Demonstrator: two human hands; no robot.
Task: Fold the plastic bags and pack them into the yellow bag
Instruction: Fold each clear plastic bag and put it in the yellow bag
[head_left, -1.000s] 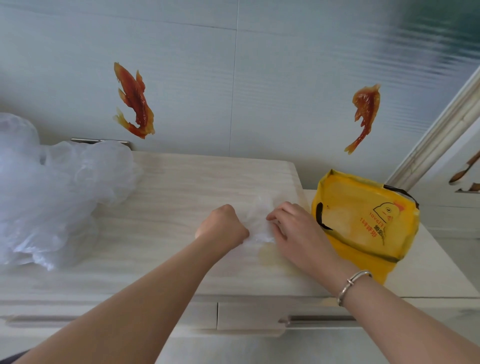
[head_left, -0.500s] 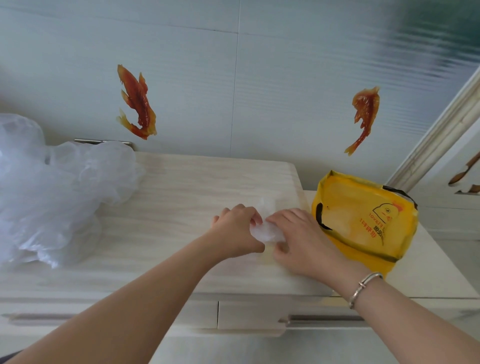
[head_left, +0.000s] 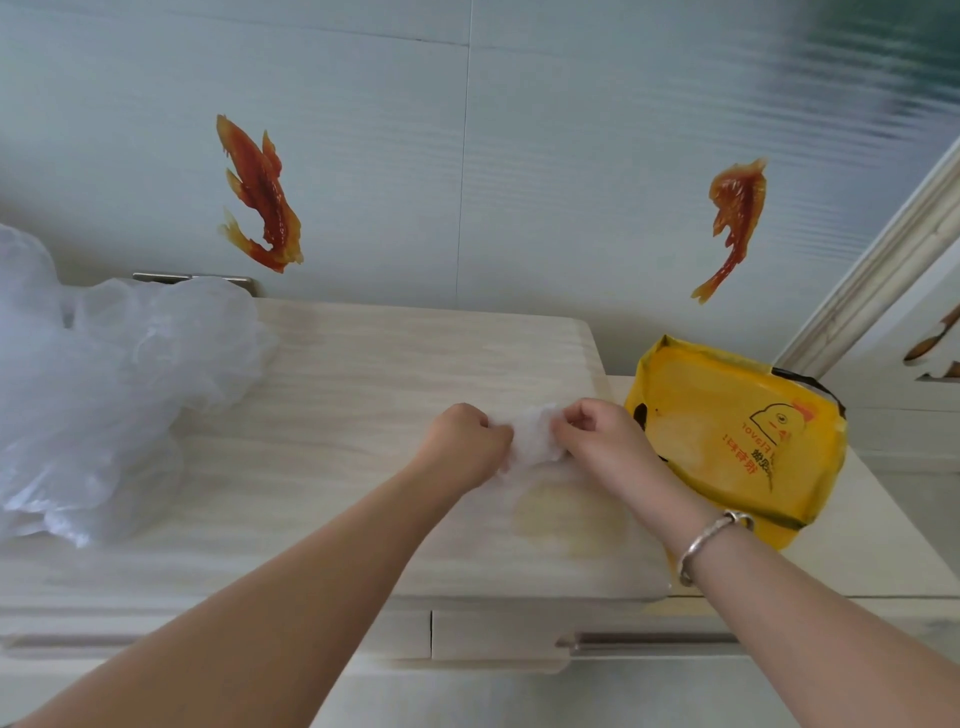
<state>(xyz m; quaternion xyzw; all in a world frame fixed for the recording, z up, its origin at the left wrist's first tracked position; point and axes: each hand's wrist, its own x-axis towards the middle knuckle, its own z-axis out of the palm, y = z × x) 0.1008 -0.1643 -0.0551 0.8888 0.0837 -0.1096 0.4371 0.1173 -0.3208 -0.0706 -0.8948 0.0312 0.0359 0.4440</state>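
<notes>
1. A small, crumpled clear plastic bag (head_left: 530, 436) sat bunched between the two hands, low over the pale wood-grain countertop (head_left: 374, 374); whether it touched the surface could not be told.
2. The bag was thin, whitish and translucent, gathered into a wrinkled wad with no flat panel showing.
3. The left hand (head_left: 465, 441) was curled into a loose fist, its fingers pinching the bag's left edge.
4. The right hand (head_left: 602, 441) was likewise curled, its fingertips gripping the bag's right edge; a silver bangle (head_left: 711, 540) circled that wrist.
5. The yellow bag (head_left: 737, 441) lay just beside the right hand, on a lower ledge at the right end of the countertop, tilted, with a cartoon chick and orange lettering printed on its face and a dark handle along its upper right edge.
6. A large heap of clear plastic bags (head_left: 104, 395) was piled at the left end of the countertop, well apart from the hands.
7. A faint yellowish patch marked the countertop just below the held bag.
8. Drawer fronts with a long bar handle (head_left: 649, 642) ran under the countertop's front edge.
9. Behind stood a pale blue-grey panelled wall carrying two orange-red fish decals, a left one (head_left: 260, 197) and a right one (head_left: 735, 218).
10. White door-frame moulding (head_left: 883, 265) slanted up at the far right.
</notes>
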